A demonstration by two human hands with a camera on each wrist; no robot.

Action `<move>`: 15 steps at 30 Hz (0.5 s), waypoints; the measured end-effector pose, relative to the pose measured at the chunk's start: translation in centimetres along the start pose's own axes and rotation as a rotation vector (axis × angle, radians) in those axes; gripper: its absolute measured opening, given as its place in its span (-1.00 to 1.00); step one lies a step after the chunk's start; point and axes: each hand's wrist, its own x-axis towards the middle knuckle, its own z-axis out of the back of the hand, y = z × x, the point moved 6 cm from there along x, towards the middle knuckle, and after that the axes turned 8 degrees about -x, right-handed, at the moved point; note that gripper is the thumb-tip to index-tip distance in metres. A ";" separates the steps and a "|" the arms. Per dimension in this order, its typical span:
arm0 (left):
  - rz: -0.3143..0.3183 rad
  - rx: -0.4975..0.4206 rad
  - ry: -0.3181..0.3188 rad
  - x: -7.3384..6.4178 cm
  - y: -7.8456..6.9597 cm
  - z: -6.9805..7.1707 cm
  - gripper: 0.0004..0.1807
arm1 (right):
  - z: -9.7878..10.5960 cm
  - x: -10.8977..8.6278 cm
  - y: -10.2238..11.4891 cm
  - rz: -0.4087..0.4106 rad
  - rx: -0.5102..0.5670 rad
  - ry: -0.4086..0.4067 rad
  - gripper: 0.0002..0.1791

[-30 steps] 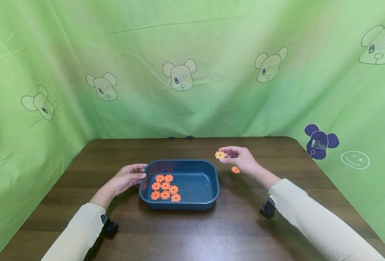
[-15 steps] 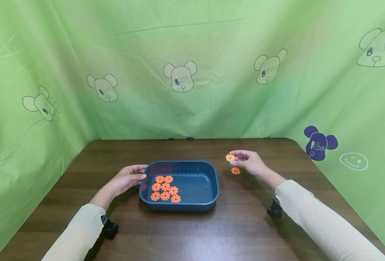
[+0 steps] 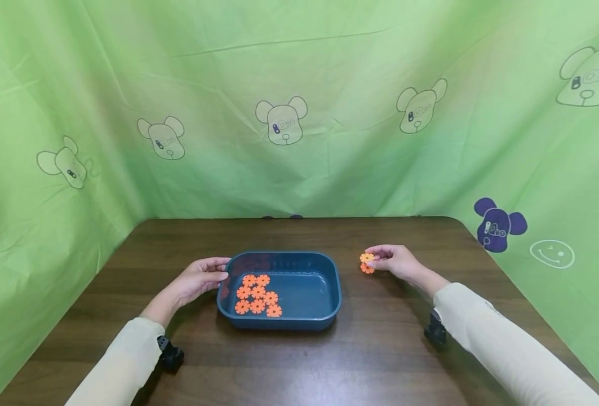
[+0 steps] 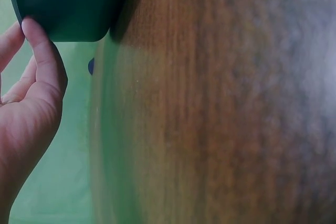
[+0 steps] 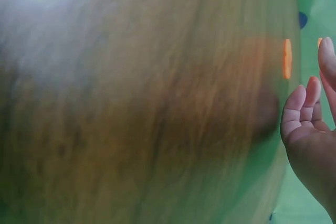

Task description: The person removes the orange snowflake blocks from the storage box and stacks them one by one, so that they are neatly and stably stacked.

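Observation:
My left hand [image 3: 201,278] is at the left end of a dark blue plastic tub [image 3: 289,323], thumb and fingers at its rim. In the left wrist view, the thumb lies against the outside of the tub [image 4: 68,9] near the edge. Right of the tub, my right hand [image 3: 396,262] pinches a flower-shaped orange disc [image 3: 366,257] between thumb and fingers. A second flower-shaped disc [image 3: 367,269] is just below it, overlapped by it in the head view. From the right wrist, that lower disc [image 5: 287,59] shows edge-on, apart from the held one [image 5: 319,41].
Several more orange flower-shaped discs [image 3: 257,292] lie flat inside the tub, in its left half. All stands on a brown wooden table [image 3: 299,366]. A green cloth [image 3: 329,169] printed with cartoon heads hangs behind and at both sides.
The right hand has moved right and down with its disc, from beside the tub's far right corner to right over the disc on the table. The left hand stays put.

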 end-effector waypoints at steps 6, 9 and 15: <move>-0.001 0.004 -0.011 -0.1 -0.1 0.0 -0.40 | -0.3 0.0 -0.5 -0.044 0.028 0.028 -0.47; -0.001 0.003 -0.013 -0.1 -0.1 0.0 -0.40 | -0.4 0.0 -0.4 -0.031 -0.008 0.022 -0.50; -0.001 0.012 -0.008 -0.1 -0.1 0.0 -0.40 | -0.5 -0.2 -0.3 -0.020 -0.056 0.011 -0.56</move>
